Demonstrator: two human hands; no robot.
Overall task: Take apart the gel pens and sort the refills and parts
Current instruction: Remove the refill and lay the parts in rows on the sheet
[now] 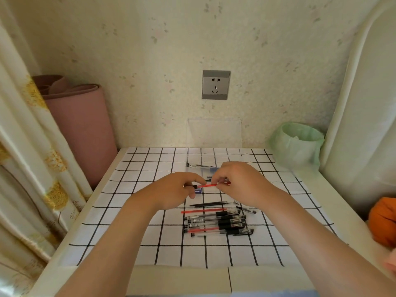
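Red refill (206, 185) at centre frame, long axis running left to right, a pinching grip at each end: left hand (175, 192) on the black end, right hand (237, 183) opposite. A sideways pull looks next.

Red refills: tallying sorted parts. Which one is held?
The thin red refill pinched between left hand and right hand; the other refill lies on the checked cloth.

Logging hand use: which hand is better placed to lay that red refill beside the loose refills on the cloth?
Probably the right hand: its fingers pinch the red refill along its shaft, while the left hand holds only the black end. The loose refills lie just nearer the person.
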